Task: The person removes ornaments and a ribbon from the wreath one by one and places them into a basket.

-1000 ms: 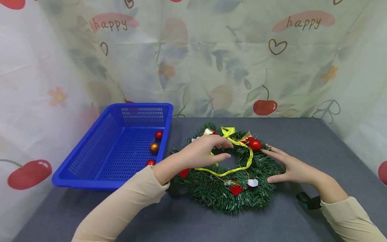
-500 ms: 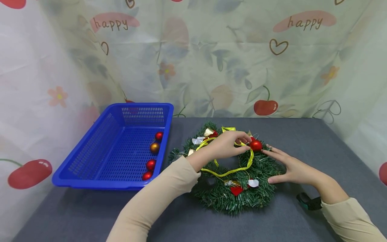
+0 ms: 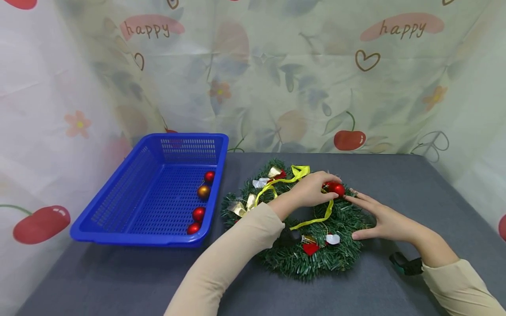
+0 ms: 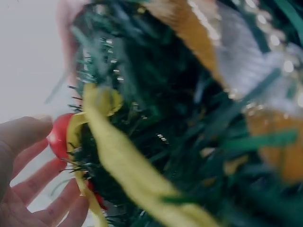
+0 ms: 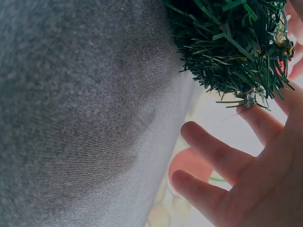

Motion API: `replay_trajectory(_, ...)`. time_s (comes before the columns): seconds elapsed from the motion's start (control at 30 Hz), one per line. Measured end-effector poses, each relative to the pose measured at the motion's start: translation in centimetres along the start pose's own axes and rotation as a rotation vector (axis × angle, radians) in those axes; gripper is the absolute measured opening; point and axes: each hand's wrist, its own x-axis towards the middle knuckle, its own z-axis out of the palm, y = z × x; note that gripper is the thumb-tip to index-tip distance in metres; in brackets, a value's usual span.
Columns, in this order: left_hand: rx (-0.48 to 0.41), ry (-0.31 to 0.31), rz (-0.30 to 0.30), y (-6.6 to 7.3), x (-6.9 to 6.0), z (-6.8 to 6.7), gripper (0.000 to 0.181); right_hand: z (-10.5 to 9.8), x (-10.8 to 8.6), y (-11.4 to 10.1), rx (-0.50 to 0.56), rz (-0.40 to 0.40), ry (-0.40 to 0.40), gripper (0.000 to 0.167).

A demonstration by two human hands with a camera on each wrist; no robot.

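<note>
A green tinsel wreath with bows and a yellow ribbon lies on the grey table. On its upper right sits a red ball. My left hand reaches over the wreath, thumb and fingers around the ball's left side; in the left wrist view the thumb is at the red ball with the fingers spread below. Whether it grips the ball cannot be told. My right hand is spread at the wreath's right edge, and in the right wrist view a fingertip of this hand touches the greenery.
A blue basket stands to the left, with several balls, red and orange, along its right side. A dark band is at the right wrist. Patterned cloth hangs behind and at both sides.
My left hand has moved right across the wreath to the red ball, uncovering the bows on the left. My right hand has stayed at the wreath's edge.
</note>
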Motion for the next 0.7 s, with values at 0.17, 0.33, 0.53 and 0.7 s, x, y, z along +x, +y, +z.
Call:
replay_trajectory(0.17, 0.019, 0.007, -0.03, -0.1, 0.2, 0.5, 0.042, 0.0, 0.0, 0.0, 0.003, 0.0, 0.002, 0.089)
replay_trajectory(0.33, 0.009, 0.048, -0.057, 0.2, 0.3, 0.9, 0.04, 0.0, 0.0, 0.0, 0.009, -0.002, 0.004, 0.089)
replay_trajectory(0.53, -0.013, 0.08, -0.07, 0.3, 0.2, 1.2, 0.036, 0.0, 0.0, 0.0, 0.014, -0.008, 0.008, 0.089)
replay_trajectory(0.7, -0.048, 0.09, -0.046, 0.1, 0.0, 1.1, 0.04, 0.1, 0.0, 0.1, 0.013, -0.008, 0.006, 0.089)
